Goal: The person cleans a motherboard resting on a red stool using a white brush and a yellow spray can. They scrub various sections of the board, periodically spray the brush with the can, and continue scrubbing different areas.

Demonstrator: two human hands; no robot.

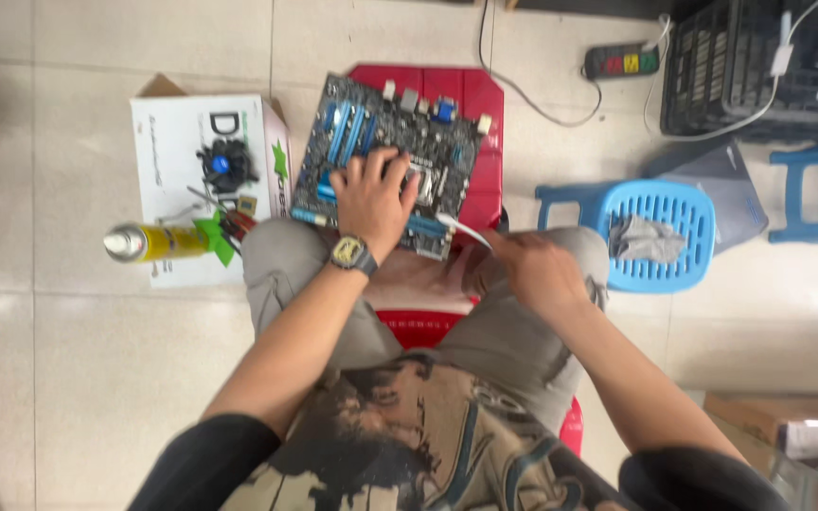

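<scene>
motherboard (385, 151), dark with blue slots, lies flat on a red plastic stool (471, 99) in front of the seated person's knees. left hand (371, 201), a watch (351, 254) on its wrist, rests spread open and palm down on the board's near middle, fingers pressing on its surface. right hand (534, 270) sits just off the board's near right corner, above the right knee, closed around a thin white strip-like tool (461, 230) whose tip reaches the board's edge; what kind of tool it is cannot be told.

to the left of the stool, a white cardboard box (177, 142) sits on the tiled floor (97, 331), with a black cooler fan (226, 163) on top of it and a yellow spray can (155, 242) lying across its near edge beside some small hand tools. to the right stands a blue plastic stool (660, 203) with a grey cloth (646, 239) on it. farther back, a power strip (622, 61) lies on the floor next to a black crate (750, 66).
</scene>
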